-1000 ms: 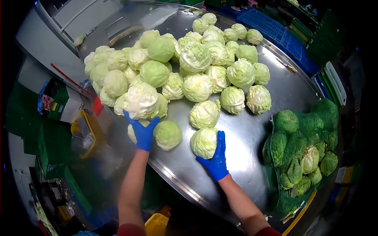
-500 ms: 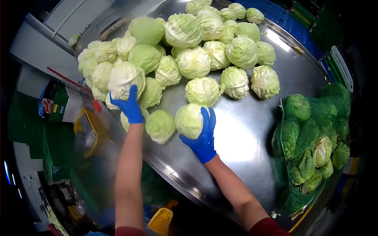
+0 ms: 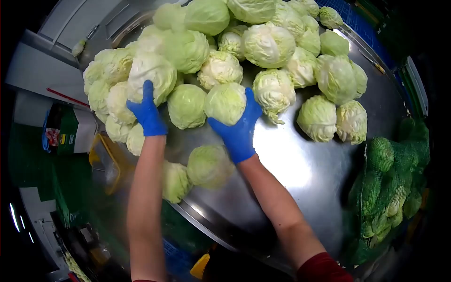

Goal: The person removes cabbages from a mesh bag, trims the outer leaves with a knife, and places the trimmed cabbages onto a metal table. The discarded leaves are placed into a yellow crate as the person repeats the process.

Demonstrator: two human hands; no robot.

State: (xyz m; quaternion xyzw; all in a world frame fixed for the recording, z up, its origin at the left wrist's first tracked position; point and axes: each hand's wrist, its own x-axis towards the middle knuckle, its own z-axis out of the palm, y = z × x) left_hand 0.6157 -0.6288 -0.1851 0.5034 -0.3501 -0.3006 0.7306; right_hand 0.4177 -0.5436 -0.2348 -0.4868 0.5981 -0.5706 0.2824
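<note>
Both my hands wear blue gloves and are among pale green cabbages on a metal table. My left hand (image 3: 149, 112) cups the near side of a large whitish cabbage (image 3: 152, 75), thumb and fingers spread around its lower edge. A smaller light green cabbage (image 3: 225, 102) sits in the grip of my right hand (image 3: 242, 126), with the fingers along its right side and the thumb below. Between these two lies another cabbage (image 3: 186, 106). Nearer to me, a blurred cabbage (image 3: 209, 165) and a second one (image 3: 175, 182) rest close to the table's front edge, between my forearms.
Several more cabbages are heaped across the back of the metal table (image 3: 291, 202). A green net sack (image 3: 390, 188) of cabbages stands at the right edge. A knife (image 3: 374, 62) lies at the back right. Below the table on the left is a yellow crate (image 3: 105, 162).
Both hands have moved away from me, pushing their cabbages toward the heap. The heap has shifted back and right, and the two front cabbages now lie behind my hands, closer to me.
</note>
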